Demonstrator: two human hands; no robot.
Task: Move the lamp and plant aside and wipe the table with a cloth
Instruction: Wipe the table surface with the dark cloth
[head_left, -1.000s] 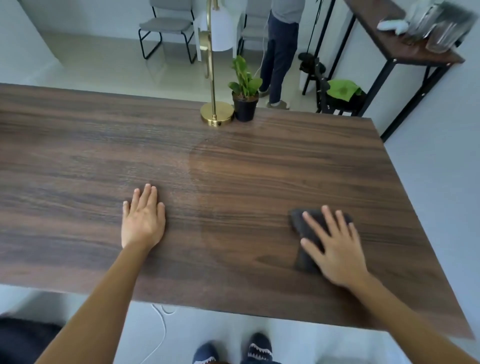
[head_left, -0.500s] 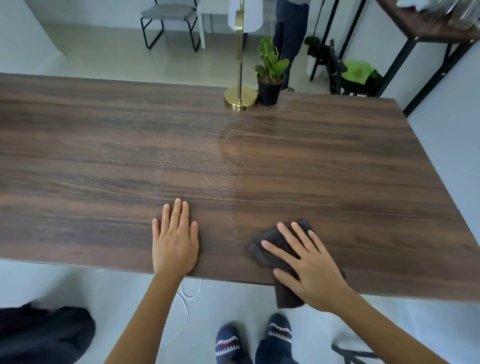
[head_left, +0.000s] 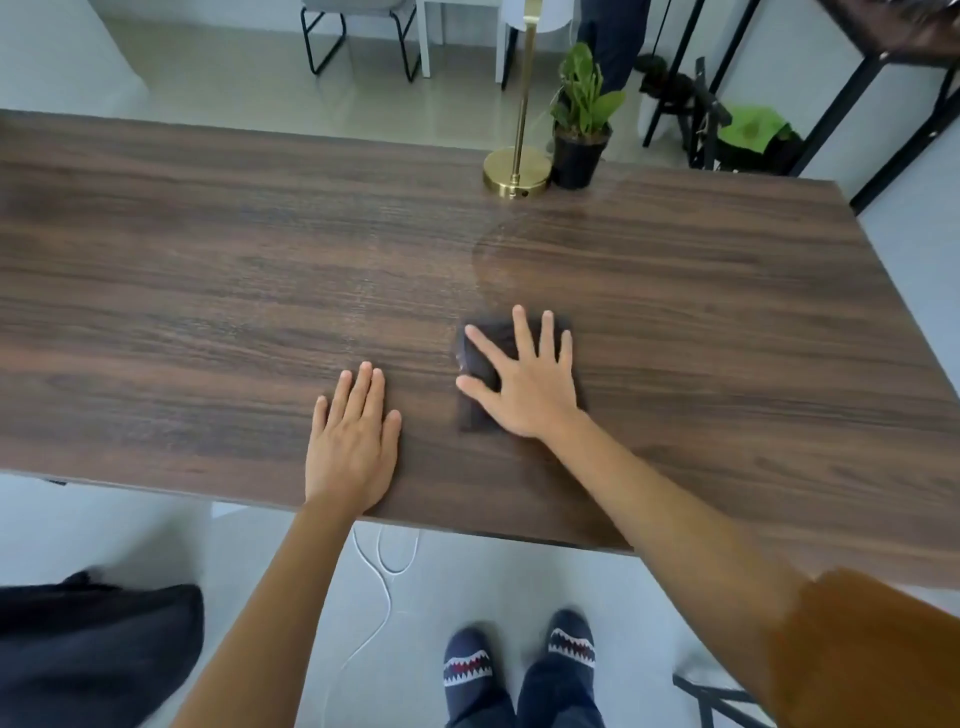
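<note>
- Broadly, the dark wood tabletop (head_left: 218, 291) fills most of the view, and a faint sheen with a curved edge covers its right part, from near the far edge down toward the cloth. I take that to be the damp, already wiped part, while the left part looks dry and matte.
- The lamp (head_left: 516, 171), brass base and thin stem, stands at the far edge of the tabletop, so it looks already moved aside.
- The plant (head_left: 581, 130) in its black pot sits just beside the lamp's base on the right, also at the far edge.
- The right hand (head_left: 524, 384) lies flat with its fingers spread, pressing down on the cloth and not curled around it.
- The left hand (head_left: 353, 441) rests palm down near the front edge, fingers together, gripping nothing; it seems to be bracing the person.
- The cloth (head_left: 475, 358), dark and folded, lies under the right hand, well in from the front edge and just right of the left hand.
- By my reading, clearing is done and wiping is partway, with the whole left side left to do.
</note>
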